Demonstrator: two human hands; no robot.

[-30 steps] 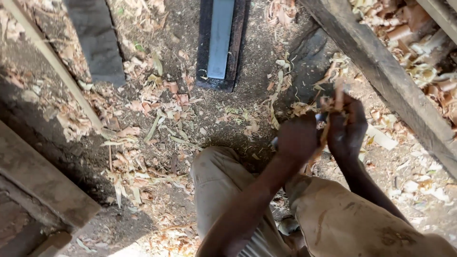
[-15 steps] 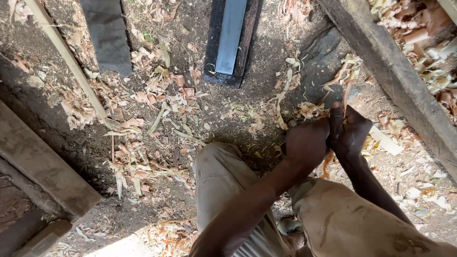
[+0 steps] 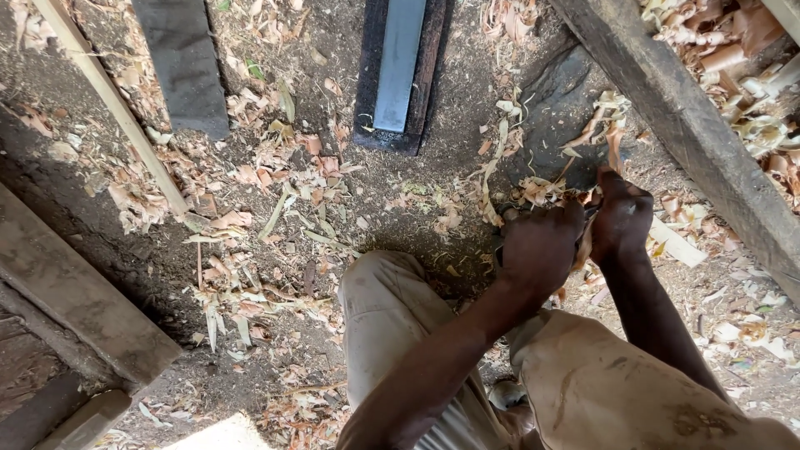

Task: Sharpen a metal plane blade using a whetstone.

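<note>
We've got both hands low over the dirt floor: left hand & right hand closed together, pinching a thin pale wood strip between them. Looks light, stiff-ish, prob brittle, so we'd grip near the middle w/ fingertips. Shavings all around.

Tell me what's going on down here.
A person crouches over dirt ground littered with wood shavings. The left hand and right hand are closed together around a thin pale strip of wood or fibre; what else they grip is hidden. A flat grey bar on a dark block lies ahead, untouched, and a heavy timber beam runs alongside.
</note>
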